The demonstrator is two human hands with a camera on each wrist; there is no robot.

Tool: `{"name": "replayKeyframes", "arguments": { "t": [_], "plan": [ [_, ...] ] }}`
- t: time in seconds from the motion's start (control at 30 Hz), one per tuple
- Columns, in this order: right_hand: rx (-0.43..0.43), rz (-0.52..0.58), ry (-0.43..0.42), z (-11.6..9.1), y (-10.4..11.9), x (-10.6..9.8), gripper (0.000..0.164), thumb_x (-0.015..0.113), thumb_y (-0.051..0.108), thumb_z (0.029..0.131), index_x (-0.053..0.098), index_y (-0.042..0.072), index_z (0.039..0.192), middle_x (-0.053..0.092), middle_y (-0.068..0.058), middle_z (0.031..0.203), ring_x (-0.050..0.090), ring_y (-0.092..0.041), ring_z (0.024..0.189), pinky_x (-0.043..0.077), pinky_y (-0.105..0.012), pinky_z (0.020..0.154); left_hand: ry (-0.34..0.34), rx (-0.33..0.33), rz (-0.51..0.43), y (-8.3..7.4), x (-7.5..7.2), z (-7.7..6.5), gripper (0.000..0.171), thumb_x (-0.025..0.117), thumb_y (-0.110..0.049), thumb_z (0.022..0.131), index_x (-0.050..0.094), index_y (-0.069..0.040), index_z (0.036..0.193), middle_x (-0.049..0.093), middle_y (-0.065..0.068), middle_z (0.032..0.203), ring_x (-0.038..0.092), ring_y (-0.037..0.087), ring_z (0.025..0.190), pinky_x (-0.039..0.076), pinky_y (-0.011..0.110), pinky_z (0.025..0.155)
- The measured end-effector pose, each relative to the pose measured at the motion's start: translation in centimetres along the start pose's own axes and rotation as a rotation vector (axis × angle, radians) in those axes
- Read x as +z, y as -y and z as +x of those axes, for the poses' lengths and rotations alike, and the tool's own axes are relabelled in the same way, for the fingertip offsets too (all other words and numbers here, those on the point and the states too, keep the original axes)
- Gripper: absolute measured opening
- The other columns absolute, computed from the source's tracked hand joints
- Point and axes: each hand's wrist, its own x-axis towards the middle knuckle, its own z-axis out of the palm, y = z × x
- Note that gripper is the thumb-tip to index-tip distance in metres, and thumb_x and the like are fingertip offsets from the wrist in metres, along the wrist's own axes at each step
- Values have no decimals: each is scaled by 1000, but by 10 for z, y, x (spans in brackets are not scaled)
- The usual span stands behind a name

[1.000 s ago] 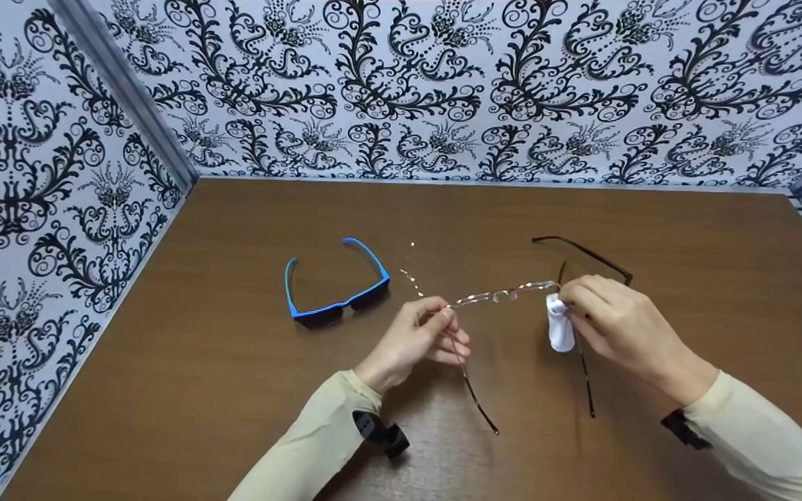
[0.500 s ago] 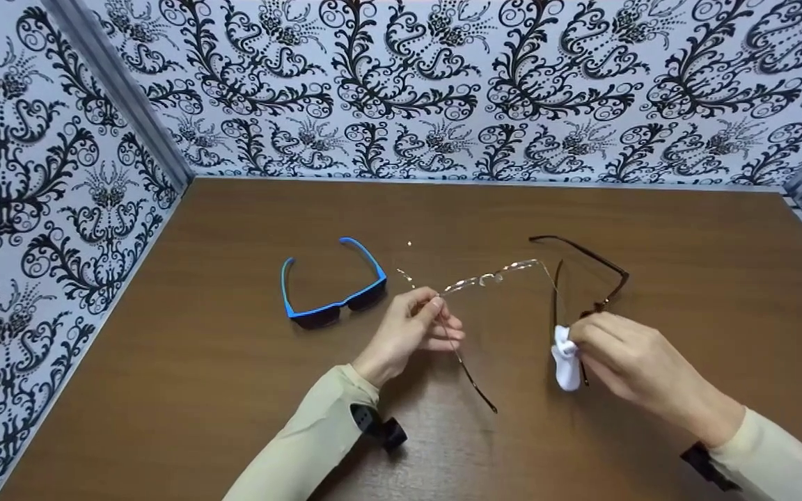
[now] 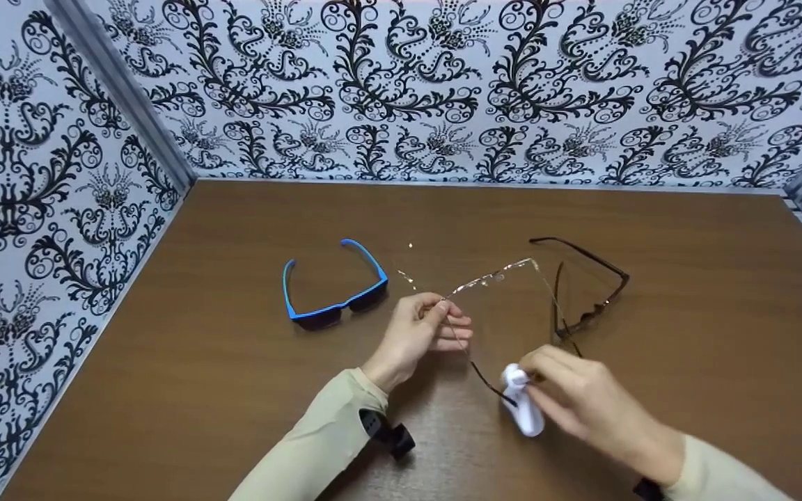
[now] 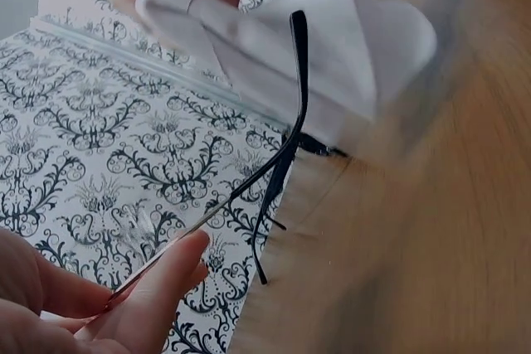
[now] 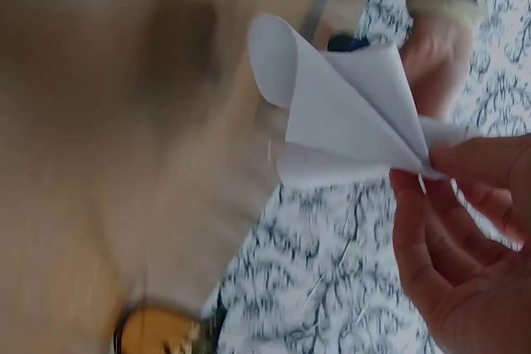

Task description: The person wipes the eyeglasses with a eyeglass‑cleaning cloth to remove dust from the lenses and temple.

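Note:
My left hand pinches a pair of thin metal-framed eyeglasses near one hinge, holding them above the table. One of their dark-tipped temples points toward me. My right hand pinches a folded white cloth, which hangs beside the tip of that temple; whether they touch I cannot tell. In the right wrist view the cloth fans out from between the thumb and fingers of my right hand. The lenses are clear and seen nearly edge-on.
Blue-framed sunglasses with dark lenses lie unfolded on the brown table, left of my hands. Dark-framed glasses lie behind my right hand. Small bright specks show on the tabletop. Patterned walls stand behind and at the left.
My right hand has moved with the cloth from the far end of the eyeglasses down and left to the near temple tip. My left hand keeps its hold; the eyeglasses have tilted.

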Motion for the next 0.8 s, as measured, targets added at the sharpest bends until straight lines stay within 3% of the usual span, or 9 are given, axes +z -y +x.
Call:
{"name": "replayKeyframes", "arguments": {
  "t": [0.17, 0.33, 0.6, 0.8],
  "plan": [
    [168, 120, -47, 2, 7, 19, 36, 70, -20, 69, 62, 4, 95, 64, -2, 90, 65, -15, 78, 54, -18, 69, 6, 34, -5, 0, 4, -3, 20, 40, 5, 100, 55, 16, 93, 66, 25, 90, 69, 31, 80, 58, 41, 71],
    [330, 218, -88, 9, 8, 26, 33, 70, -19, 73, 62, 5, 94, 66, -1, 89, 66, -14, 77, 57, -24, 64, 8, 36, -29, -1, 7, -5, 20, 39, 6, 100, 55, 15, 92, 64, 34, 97, 70, 29, 80, 58, 41, 71],
    [484, 306, -143, 23, 7, 32, 29, 67, -19, 76, 62, 4, 94, 68, -2, 91, 68, -14, 77, 57, -28, 66, 27, 53, -24, 4, 11, -5, 20, 39, 6, 100, 55, 16, 94, 64, 31, 98, 68, 34, 87, 57, 40, 73],
    [609, 340, -208, 37, 5, 36, 25, 65, -19, 79, 62, 1, 94, 69, -8, 93, 69, -19, 82, 57, -27, 69, 13, 74, 45, 3, 17, -7, 19, 39, 7, 99, 56, 16, 96, 67, 22, 93, 68, 23, 80, 58, 36, 69]
  ]
}}
